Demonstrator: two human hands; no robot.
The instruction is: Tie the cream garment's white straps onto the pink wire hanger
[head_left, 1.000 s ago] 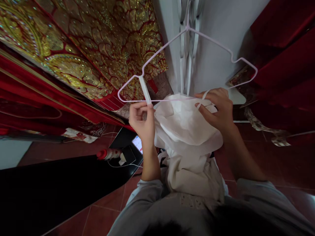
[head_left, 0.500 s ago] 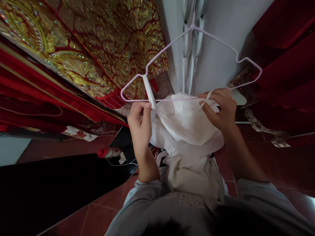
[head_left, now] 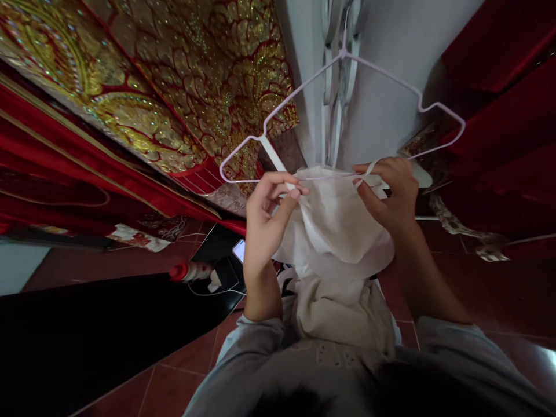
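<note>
A pale pink clothes hanger [head_left: 309,87] hangs in front of me, its hook reaching up toward the white metal scrollwork. From its lower bar a white garment [head_left: 339,226] drapes down toward my lap. A white strap [head_left: 273,154] is looped over the hanger's left notch and runs down to my left hand [head_left: 271,214], whose thumb and fingers pinch it beside the bar. My right hand [head_left: 391,188] is closed at the bar's right half, pinching a thin white strap [head_left: 370,169] between thumb and forefinger. The right notch carries no strap.
Gold-sequinned red garments [head_left: 208,75] hang at the left, and dark red fabric [head_left: 499,116] hangs at the right. A black table [head_left: 108,341] at lower left bears a red-capped bottle [head_left: 185,272], a lit phone [head_left: 238,250] and a white cable. The floor [head_left: 174,382] is red tile.
My left hand has moved right along the bar, drawing the white strap into a slant. The hanger has shifted slightly right and down. My right hand keeps its place. The phone has come into view.
</note>
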